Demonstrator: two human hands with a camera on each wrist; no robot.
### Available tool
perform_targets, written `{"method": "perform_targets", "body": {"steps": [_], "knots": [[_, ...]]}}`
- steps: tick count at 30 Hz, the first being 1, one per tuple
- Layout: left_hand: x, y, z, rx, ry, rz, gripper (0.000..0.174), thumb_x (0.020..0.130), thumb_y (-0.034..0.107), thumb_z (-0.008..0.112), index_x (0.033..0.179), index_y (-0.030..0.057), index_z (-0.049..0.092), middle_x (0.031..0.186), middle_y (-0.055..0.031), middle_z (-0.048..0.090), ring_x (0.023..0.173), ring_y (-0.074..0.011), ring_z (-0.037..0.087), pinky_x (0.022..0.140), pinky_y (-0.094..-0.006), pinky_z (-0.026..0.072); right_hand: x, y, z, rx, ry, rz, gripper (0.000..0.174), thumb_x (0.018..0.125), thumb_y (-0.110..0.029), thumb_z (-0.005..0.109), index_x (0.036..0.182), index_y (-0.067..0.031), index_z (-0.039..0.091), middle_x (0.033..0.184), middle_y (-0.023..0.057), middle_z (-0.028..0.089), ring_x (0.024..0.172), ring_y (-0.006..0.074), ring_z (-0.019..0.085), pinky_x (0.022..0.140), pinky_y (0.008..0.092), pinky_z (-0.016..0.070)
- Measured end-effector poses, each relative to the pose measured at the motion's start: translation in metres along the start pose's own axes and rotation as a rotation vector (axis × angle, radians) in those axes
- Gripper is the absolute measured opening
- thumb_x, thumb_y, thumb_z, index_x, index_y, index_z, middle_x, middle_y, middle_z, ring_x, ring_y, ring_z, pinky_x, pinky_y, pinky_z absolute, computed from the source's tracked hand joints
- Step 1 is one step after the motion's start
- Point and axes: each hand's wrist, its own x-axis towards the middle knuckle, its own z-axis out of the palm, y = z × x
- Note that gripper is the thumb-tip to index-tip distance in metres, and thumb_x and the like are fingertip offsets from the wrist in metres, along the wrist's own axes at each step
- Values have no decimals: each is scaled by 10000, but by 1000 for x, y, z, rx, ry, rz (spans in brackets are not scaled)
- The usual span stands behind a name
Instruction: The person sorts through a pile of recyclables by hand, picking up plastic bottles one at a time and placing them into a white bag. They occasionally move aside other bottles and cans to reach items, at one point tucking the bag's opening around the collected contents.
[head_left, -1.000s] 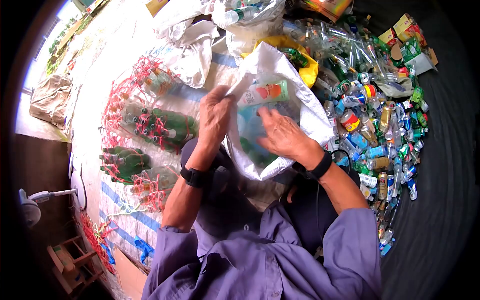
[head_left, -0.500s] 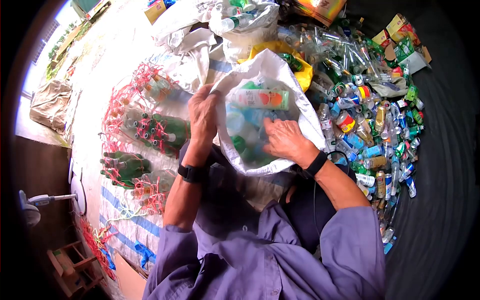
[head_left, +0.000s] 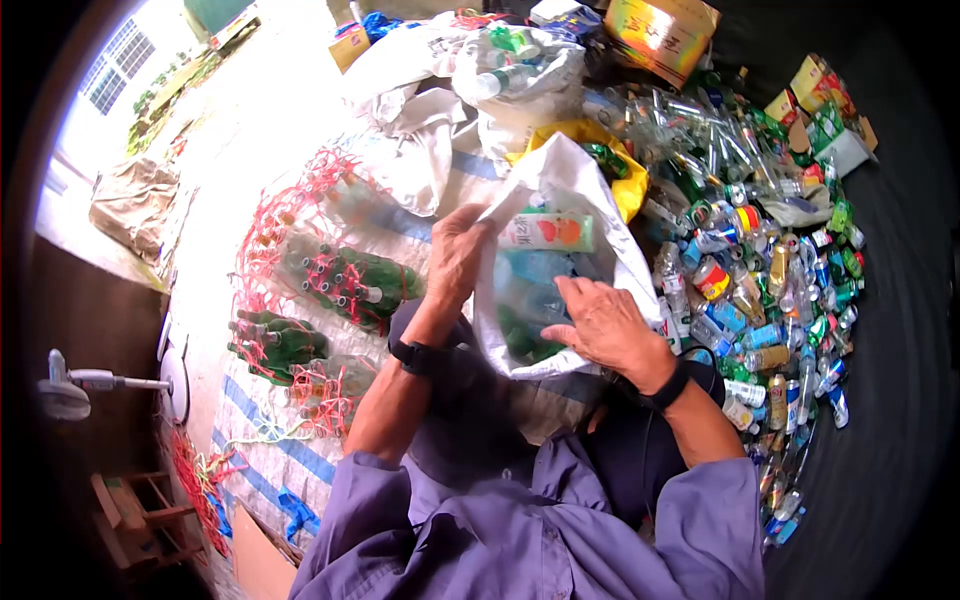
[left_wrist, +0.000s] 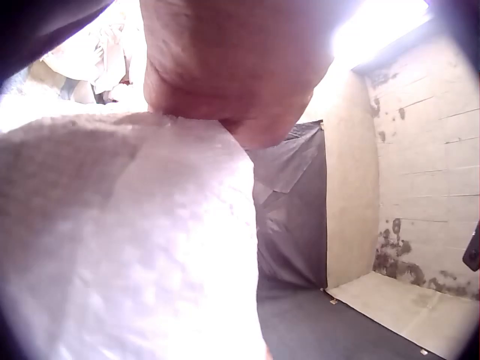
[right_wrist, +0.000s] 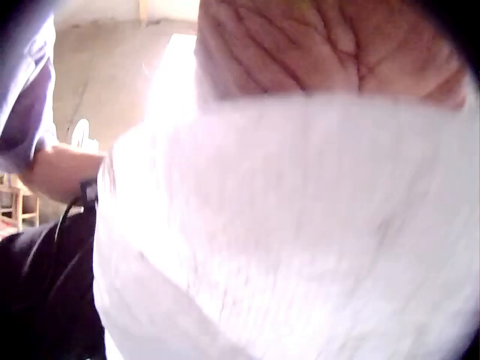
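In the head view, my left hand (head_left: 460,255) grips the left rim of a white woven bag (head_left: 632,285) standing open in front of me. My right hand (head_left: 612,325) reaches over the bag's near right rim, its fingers extended and holding nothing visible. Inside the bag lie a bottle with a fruit-printed label (head_left: 548,231), pale blue bottles (head_left: 535,268) and some green ones. Up close, the left wrist view has the left hand (left_wrist: 232,60) against the white bag (left_wrist: 135,247). The right palm (right_wrist: 330,52) shows above the bag (right_wrist: 285,225) in the right wrist view, its fingers hidden.
To the right spreads a heap of bottles and cans (head_left: 765,335). Green bottles (head_left: 365,285) tied with pink string lie left, on a striped sheet (head_left: 270,440). Beyond the bag are a filled white sack (head_left: 520,130), a yellow bag (head_left: 625,185) and a cardboard box (head_left: 660,40).
My right hand has drawn back a little toward the bag's near right rim, its fingers less deep among the bottles. My left hand keeps its hold. The head view has shifted slightly.
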Motion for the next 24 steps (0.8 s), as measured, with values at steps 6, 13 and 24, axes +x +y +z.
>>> {"method": "perform_targets", "body": {"steps": [6,13,24], "knots": [[3,-9,-8,41,-3,60,269,894,93,605,1114,-41,684,843,-9,672,680,-81,576,598,-224,448,-71,36,-78,336,565,68,319,813,-106,785,1089,7,672,908,170,702,786,310,703,666,364,548],[-2,-12,-15,326,115,10,424,964,266,570,1247,-48,605,1300,-143,574,1083,-205,571,952,-325,458,-224,188,6,389,656,771,354,918,-243,703,1127,41,667,920,183,732,820,284,728,726,364,563],[-41,-6,-1,683,-123,255,499,1066,341,367,1341,-36,544,1371,-155,524,1240,-266,499,1070,-390,373,-419,216,327,98,400,1045,336,856,-214,669,1122,-15,619,1101,260,658,1015,414,647,772,487,523]]}}
